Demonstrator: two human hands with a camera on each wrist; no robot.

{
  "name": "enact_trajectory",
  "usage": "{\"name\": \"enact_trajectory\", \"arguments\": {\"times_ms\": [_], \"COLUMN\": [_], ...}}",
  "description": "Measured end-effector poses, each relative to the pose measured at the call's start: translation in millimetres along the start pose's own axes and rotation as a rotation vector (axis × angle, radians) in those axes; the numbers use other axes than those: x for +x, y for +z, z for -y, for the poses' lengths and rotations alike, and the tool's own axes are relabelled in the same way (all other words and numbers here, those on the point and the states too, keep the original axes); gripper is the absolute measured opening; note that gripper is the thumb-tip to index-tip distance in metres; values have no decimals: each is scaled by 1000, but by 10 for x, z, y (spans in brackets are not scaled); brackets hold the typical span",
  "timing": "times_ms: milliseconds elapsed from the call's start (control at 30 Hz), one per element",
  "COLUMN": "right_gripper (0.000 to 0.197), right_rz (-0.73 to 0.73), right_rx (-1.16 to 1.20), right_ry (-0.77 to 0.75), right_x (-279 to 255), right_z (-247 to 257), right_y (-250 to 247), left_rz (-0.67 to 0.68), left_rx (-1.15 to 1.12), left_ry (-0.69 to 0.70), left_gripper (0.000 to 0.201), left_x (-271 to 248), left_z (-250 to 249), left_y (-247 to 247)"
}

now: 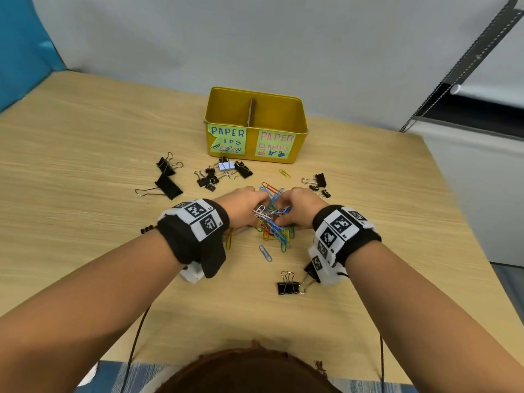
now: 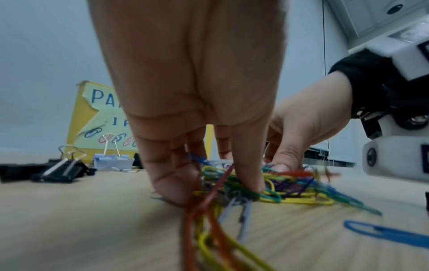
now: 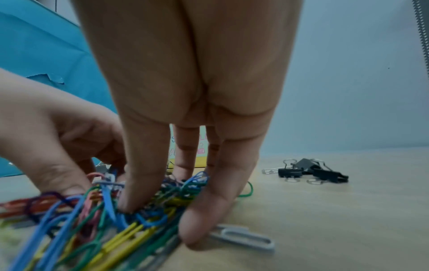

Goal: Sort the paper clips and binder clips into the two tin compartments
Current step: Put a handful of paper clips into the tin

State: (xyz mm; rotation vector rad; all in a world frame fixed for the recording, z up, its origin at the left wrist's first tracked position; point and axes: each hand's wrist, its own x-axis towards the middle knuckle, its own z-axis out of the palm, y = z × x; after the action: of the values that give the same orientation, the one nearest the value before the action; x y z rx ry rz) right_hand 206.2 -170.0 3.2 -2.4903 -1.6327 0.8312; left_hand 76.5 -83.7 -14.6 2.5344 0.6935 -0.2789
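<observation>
A tangled pile of coloured paper clips lies mid-table. My left hand and right hand close in on it from either side, with fingers and thumbs curled into the clips. In the left wrist view my left hand pinches a bunch of the paper clips. The right wrist view has my right hand dug into the same paper clips. Behind stands the yellow tin with a divider, labelled for paper clips on the left and clamps on the right. Black binder clips lie scattered.
More binder clips sit before the tin, at the right and near my right wrist. Loose paper clips lie apart: a blue one, a yellow one, a grey one. A white cabinet borders the table's right edge.
</observation>
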Motion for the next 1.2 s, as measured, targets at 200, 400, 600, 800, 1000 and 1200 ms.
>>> {"name": "enact_trajectory", "arguments": {"times_ms": [200, 400, 600, 800, 1000, 1200], "right_gripper": [23, 23, 7, 16, 10, 24], "right_rz": [-2, -15, -152, -287, -280, -396], "right_rx": [255, 572, 913, 1178, 1061, 633], "right_ry": [24, 48, -97, -248, 0, 56], "right_x": [75, 98, 193, 597, 1060, 929], "right_z": [-95, -208, 12, 618, 1067, 941], "right_y": [23, -107, -613, -1111, -1044, -1021], "left_rz": [-63, -63, -275, -677, -736, -660], "left_rx": [-61, -472, -799, -861, -538, -113], "left_ry": [-14, -66, -32, -45, -274, -323], "left_gripper": [24, 19, 19, 21, 25, 39], "left_x": [-16, -19, -50, 169, 543, 310], "left_z": [172, 324, 439, 596, 648, 615], "left_y": [-78, -299, -799, -1477, -1478, -1269]}}
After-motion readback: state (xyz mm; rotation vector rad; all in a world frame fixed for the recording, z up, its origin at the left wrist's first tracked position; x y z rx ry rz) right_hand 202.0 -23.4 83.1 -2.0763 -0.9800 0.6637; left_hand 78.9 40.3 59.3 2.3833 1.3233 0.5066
